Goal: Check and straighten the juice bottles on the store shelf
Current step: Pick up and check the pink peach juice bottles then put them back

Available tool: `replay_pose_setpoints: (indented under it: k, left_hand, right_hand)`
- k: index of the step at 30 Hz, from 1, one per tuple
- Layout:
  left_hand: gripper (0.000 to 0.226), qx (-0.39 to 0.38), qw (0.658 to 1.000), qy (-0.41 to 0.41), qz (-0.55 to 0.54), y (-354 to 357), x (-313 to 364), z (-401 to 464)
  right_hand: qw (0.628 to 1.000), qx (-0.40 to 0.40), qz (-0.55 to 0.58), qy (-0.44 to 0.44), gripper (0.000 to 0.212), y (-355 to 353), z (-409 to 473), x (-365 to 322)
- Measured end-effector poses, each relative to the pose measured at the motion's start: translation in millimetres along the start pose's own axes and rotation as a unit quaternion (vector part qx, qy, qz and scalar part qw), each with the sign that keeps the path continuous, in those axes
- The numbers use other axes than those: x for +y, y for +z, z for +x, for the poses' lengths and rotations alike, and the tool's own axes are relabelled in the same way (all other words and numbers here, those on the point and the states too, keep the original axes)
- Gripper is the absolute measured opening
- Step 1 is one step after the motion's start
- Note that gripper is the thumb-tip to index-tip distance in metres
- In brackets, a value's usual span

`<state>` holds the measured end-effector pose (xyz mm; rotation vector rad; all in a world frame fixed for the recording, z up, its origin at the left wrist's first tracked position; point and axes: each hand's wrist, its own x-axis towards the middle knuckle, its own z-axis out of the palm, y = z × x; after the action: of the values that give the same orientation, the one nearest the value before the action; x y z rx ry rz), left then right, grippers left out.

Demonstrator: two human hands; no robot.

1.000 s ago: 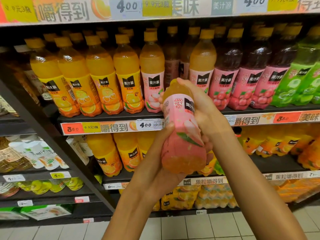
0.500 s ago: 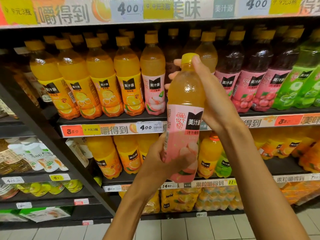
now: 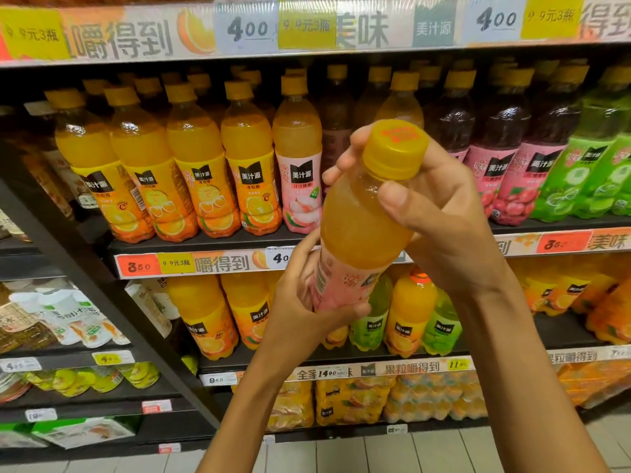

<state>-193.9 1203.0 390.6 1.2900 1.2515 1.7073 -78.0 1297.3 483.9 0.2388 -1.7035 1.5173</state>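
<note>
The peach juice bottle (image 3: 362, 220) tilts, cap toward the camera, held in front of the shelf (image 3: 211, 242). Right hand (image 3: 440, 213) fingers grasp its neck; left hand (image 3: 307, 302) fingers wrap its pink-labelled base. Orange bottles (image 3: 191, 158) stand upright behind.

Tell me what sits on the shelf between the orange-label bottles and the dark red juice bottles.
In the head view, one peach bottle stands there; right of it the front row is open, where both hands hold the pulled bottle.
</note>
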Motion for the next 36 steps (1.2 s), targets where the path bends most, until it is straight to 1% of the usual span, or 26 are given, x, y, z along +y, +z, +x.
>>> replay_pose_setpoints:
  k: [2,4,6,7,9,10,13,16,17,19,20,22,24,26,27,29,31,33,34,36]
  left_hand:
    - [0.075,-0.005,1.0,0.004,-0.023,-2,2,-1]
    - [0.064,-0.01,0.999,0.004,-0.035,-3,4,-4]
    - [0.061,-0.012,0.999,0.004,-0.044,-2,6,-10]
    - [0.061,-0.019,0.999,0.0,-0.049,-2,6,-12]
    - [0.059,-0.034,0.998,-0.016,-0.06,-2,5,-14]
    - [0.058,-0.037,0.997,-0.022,-0.063,-2,2,-16]
    - [0.059,-0.024,0.997,-0.038,-0.063,-1,-2,-18]
    - [0.072,0.028,0.998,-0.044,-0.033,4,-2,-17]
    - [0.068,0.047,0.998,-0.047,-0.021,7,-1,-17]
    - [0.05,0.066,0.996,-0.051,-0.016,9,2,-17]
    - [0.049,0.068,0.996,-0.06,-0.025,9,2,-17]
    - [0.063,0.047,0.992,-0.088,-0.071,8,0,-17]
    - [0.079,0.003,0.987,-0.103,-0.12,8,2,-18]
    - [0.083,-0.022,0.985,-0.111,-0.134,9,2,-20]
    - [0.08,-0.019,0.986,-0.113,-0.123,10,1,-20]
    - [0.079,0.015,0.99,-0.12,-0.077,9,2,-17]
    - [0.076,0.047,0.992,-0.108,-0.04,6,1,-13]
    - [0.064,0.047,0.994,-0.1,-0.021,8,2,-10]
    - [0.062,0.051,0.993,-0.108,-0.011,10,2,-10]
    - [0.073,0.068,0.99,-0.121,-0.008,13,-1,-9]
  right_hand:
    - [1.0,-0.01,0.003,-0.001,0.036,-1,2,-2]
    - [1.0,-0.008,0.002,0.016,0.048,-3,7,-2]
    - [0.998,-0.008,0.021,0.052,0.061,-4,12,-1]
    - [0.996,-0.012,0.046,0.071,0.064,-5,14,0]
    - [0.99,-0.016,0.098,0.099,0.06,-6,16,4]
    - [0.989,-0.01,0.106,0.106,0.055,-6,17,5]
    - [0.99,0.047,0.066,0.116,0.028,-5,18,9]
    - [0.985,0.102,0.017,0.137,0.022,-1,20,13]
    - [0.983,0.108,0.006,0.148,0.021,0,20,14]
    - [0.981,0.103,0.0,0.165,0.022,1,21,16]
    - [0.981,0.1,0.007,0.167,0.023,1,21,16]
    - [0.98,0.1,0.04,0.168,0.025,-1,22,17]
    - [0.975,0.098,0.091,0.179,0.028,-1,22,17]
    - [0.97,0.088,0.126,0.19,0.029,2,23,19]
    - [0.97,0.091,0.121,0.189,0.028,3,23,19]
    - [0.973,0.115,0.086,0.182,0.025,3,23,19]
    - [0.976,0.14,0.019,0.166,0.023,3,22,18]
    - [0.977,0.143,-0.039,0.152,0.019,5,20,21]
    - [0.977,0.14,-0.049,0.153,0.019,6,18,22]
    - [0.979,0.121,-0.033,0.162,0.024,5,17,24]
